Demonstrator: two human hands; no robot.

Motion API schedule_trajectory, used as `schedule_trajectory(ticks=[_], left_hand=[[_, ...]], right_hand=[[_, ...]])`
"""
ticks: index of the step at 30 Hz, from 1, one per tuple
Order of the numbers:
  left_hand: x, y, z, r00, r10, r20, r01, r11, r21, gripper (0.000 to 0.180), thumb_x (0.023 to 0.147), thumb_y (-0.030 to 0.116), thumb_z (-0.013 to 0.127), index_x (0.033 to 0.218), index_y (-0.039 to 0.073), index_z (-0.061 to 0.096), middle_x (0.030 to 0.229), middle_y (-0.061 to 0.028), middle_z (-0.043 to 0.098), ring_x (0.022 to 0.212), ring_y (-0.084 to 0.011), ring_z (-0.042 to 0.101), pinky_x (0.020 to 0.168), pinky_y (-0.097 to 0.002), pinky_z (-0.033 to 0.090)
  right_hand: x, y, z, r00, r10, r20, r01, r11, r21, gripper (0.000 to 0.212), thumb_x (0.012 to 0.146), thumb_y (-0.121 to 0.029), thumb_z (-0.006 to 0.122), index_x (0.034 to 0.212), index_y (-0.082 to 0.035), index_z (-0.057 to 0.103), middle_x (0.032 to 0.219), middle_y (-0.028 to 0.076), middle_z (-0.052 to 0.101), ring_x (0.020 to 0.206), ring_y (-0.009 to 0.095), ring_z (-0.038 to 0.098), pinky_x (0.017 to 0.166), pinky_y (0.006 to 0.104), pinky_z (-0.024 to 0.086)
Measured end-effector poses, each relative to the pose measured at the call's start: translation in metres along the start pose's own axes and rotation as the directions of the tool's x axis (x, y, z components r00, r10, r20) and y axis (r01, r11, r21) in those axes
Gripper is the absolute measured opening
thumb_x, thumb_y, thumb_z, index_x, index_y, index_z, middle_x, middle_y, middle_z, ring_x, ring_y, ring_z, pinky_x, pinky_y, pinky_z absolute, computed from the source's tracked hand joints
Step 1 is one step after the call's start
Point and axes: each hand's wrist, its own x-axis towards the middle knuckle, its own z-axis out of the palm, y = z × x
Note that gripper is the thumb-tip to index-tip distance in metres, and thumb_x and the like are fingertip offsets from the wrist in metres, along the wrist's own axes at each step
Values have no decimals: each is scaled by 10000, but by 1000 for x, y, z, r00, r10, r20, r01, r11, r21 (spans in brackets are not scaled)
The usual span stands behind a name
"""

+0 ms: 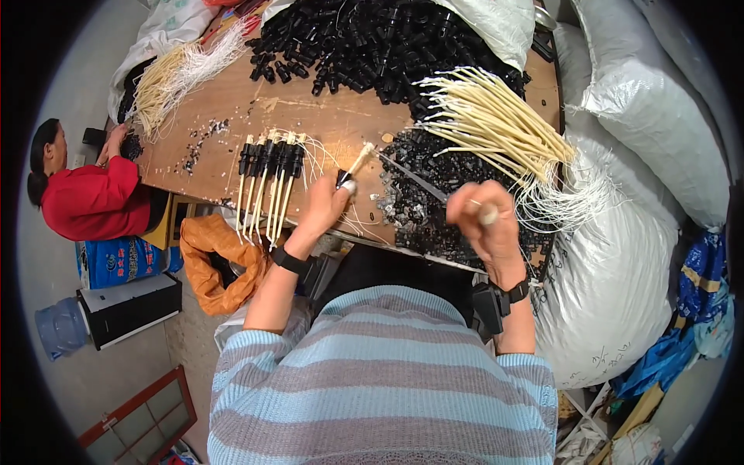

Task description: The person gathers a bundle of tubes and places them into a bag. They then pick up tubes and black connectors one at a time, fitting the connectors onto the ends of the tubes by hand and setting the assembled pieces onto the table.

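Note:
Near the table's front edge, my left hand (327, 205) is closed on a black connector, its dark body (343, 178) partly hidden by the fingers. A cream sleeve (360, 159) sticks out of it toward the upper right. My right hand (490, 225) is closed round a screwdriver, whose thin metal shaft (415, 178) slants up to the left. Its tip is close to the sleeve's end; whether they touch I cannot tell. Left of my left hand lies a row of several black connectors (271, 159) with cream sleeved cords. Small dark pieces (422, 205) lie spread below the shaft.
A bundle of cream sleeved cords (504, 124) lies right of a big heap of black connectors (380, 46). Stuffed white sacks (612, 287) crowd the right side. At the far left, a person in red (97, 198) works by another cord bundle (167, 89). An orange sack (209, 263) stands below.

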Motion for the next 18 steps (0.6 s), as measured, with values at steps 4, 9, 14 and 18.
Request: schedule_trajectory(ticks=[4,9,14,18], left_hand=[[-4,55,39,983,20,180,84,833,-547,164,839,83,582,970,4,640,710,-32,626,598,-100,576,528,-253,433],[8,38,38,996,83,36,-75,981,-179,157,801,40,634,946,0,679,785,-10,648,647,-52,566,572,-210,472],[0,71,24,961,-59,271,161,915,-369,233,827,69,605,1049,27,666,803,-1,648,643,-55,565,550,-211,462],[-2,63,48,934,274,229,-190,924,-332,218,771,28,661,988,10,669,761,40,586,674,-34,498,581,-212,406]], right_hand=[[7,52,5,981,-152,124,157,231,-960,223,763,-116,734,964,-75,647,683,47,595,541,170,558,473,275,401],[-8,57,2,957,-214,-198,-163,168,-972,175,745,-118,744,885,-105,641,644,69,600,517,214,582,490,295,445],[-11,55,-6,964,-240,117,47,-279,-959,263,717,-41,660,964,-130,645,780,52,648,548,239,605,484,315,468],[-8,62,4,929,-369,33,36,0,-999,266,729,-54,678,987,-115,668,775,55,668,503,221,581,473,312,447]])
